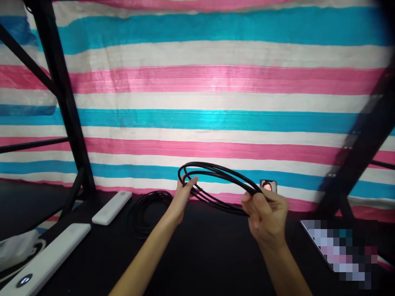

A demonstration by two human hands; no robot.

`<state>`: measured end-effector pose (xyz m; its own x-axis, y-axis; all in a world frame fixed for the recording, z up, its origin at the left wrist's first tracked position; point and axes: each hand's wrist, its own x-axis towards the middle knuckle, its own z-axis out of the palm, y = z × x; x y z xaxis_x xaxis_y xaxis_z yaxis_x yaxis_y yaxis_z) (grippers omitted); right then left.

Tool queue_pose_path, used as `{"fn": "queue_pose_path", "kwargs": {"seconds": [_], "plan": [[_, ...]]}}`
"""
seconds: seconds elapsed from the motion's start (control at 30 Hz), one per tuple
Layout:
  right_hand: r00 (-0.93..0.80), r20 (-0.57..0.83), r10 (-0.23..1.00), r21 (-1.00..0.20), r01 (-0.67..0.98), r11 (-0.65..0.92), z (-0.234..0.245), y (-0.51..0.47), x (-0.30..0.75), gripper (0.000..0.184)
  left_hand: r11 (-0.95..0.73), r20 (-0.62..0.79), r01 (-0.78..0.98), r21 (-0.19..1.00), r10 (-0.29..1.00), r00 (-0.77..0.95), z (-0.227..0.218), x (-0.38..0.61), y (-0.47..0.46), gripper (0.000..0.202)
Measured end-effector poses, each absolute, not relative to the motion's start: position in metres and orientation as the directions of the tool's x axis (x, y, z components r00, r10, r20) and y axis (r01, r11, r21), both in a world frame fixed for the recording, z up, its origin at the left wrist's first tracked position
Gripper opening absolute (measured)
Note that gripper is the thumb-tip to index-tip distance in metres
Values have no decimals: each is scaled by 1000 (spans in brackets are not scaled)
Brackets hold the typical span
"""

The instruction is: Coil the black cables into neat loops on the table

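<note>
A black cable [222,169], looped into a loose coil, is stretched between my two hands above the dark table. My right hand [268,213] is closed around the bundled strands at the coil's right end. At its left end my left hand [184,195] is wrapped around the loops, thumb pointing up and to the right; some of its fingers are hidden. Behind my left forearm another coil of black cable [135,213] lies on the table, partly covered by the arm.
Two long white devices [112,207] lie at the left, beside a white power strip [20,244] with its cord. A small phone-like screen [268,185] stands at the back. On the right lies a pixelated flat object [336,250]. Dark metal posts [63,98] frame the striped sheet [216,78].
</note>
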<state>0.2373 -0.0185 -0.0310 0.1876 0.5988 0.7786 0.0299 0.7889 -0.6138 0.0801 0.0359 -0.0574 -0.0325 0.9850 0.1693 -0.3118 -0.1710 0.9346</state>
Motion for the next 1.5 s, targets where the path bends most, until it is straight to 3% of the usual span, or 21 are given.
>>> {"fn": "queue_pose_path", "kwargs": {"seconds": [0.1, 0.2, 0.33, 0.53, 0.67, 0.83, 0.9, 1.0, 1.27, 1.5], "plan": [[205, 755, 623, -607, -141, 782, -27, -15, 235, 36, -168, 161, -396, 902, 986, -52, -44, 75, 28, 46], [207, 649, 732, -712, -174, 680, -24, -7, 238, 35, -202, 204, -319, 926, 979, -26, -34, 65, 22, 36], [198, 580, 790, -810, 38, 585, -25, 5, 244, 37, -220, 236, -113, 969, 959, 158, -32, 52, 22, 25], [234, 643, 730, -763, 285, 580, -26, 2, 238, 51, -350, 354, -54, 935, 932, 82, -30, 49, 21, 24], [175, 671, 720, -714, 415, 564, -26, 0, 237, 39, -402, 400, 9, 916, 913, 83, -24, 48, 13, 23], [-92, 704, 705, -577, 505, 642, -30, 0, 236, 22, -513, 473, 208, 833, 854, 216, -23, 55, 1, 12], [-209, 667, 715, -547, 514, 661, -31, -1, 233, 17, -584, 517, 273, 764, 808, 282, -27, 60, 0, 7], [-298, 603, 740, -558, 507, 658, -33, -3, 228, 13, -617, 531, 303, 726, 783, 324, -33, 66, 2, 18], [-305, 624, 719, -604, 395, 692, -30, -13, 225, 17, -508, 419, 208, 836, 836, 356, -24, 62, -5, 22], [-254, 650, 716, -635, 336, 696, -30, -18, 221, 14, -569, 431, 311, 761, 802, 413, -21, 62, -15, 32]]}}
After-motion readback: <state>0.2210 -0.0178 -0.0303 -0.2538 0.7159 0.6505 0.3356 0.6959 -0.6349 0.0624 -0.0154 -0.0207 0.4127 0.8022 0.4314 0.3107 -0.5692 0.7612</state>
